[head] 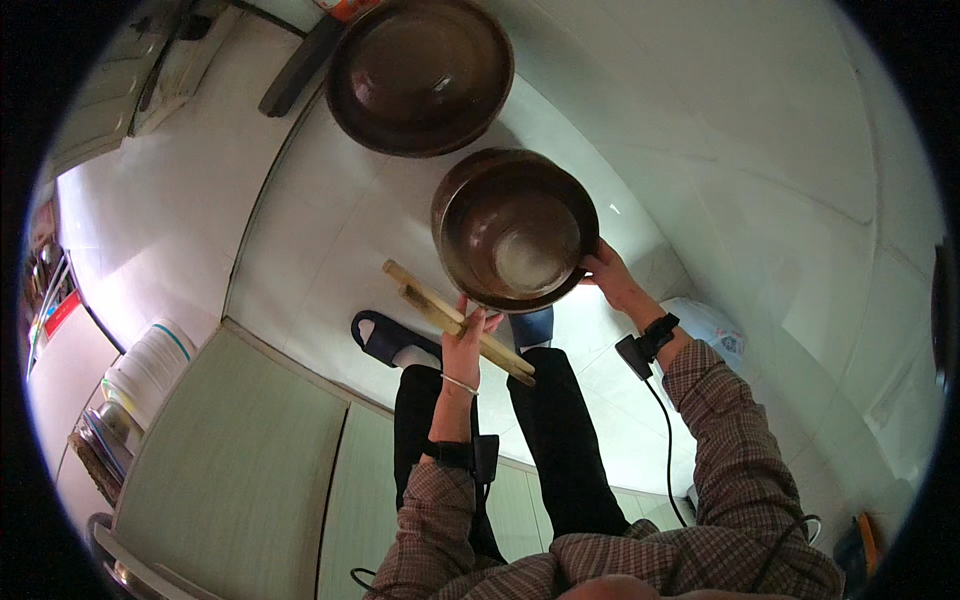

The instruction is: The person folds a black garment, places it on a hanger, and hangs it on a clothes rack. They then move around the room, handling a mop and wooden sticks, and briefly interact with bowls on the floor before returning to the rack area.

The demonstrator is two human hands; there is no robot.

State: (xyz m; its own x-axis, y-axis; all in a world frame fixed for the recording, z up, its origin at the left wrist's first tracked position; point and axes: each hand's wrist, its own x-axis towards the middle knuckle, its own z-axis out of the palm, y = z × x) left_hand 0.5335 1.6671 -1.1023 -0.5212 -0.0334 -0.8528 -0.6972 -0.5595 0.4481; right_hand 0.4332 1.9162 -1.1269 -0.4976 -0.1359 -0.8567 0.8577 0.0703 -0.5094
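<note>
My right hand (613, 279) grips the right rim of a brown glazed ceramic pot (517, 225). The pot tilts so that its inside faces me, and a pale patch shows at its bottom. In my left hand (466, 334) are light wooden bars (431, 301), which cross or overlap near the fingers. The left fingertips are close to the pot's lower rim; whether they touch it I cannot tell. Beyond the pot stands a wider, round brown glazed vessel (420, 75); its base is hidden from this angle.
Light floor tiles (315, 240) lie below, and a tiled wall (750, 187) rises on the right. A pale green cabinet (232, 450) is at left, with dishes (154, 367) beyond it. A plastic bag (705, 330) sits by the wall. A cable (667, 435) hangs from my right wrist.
</note>
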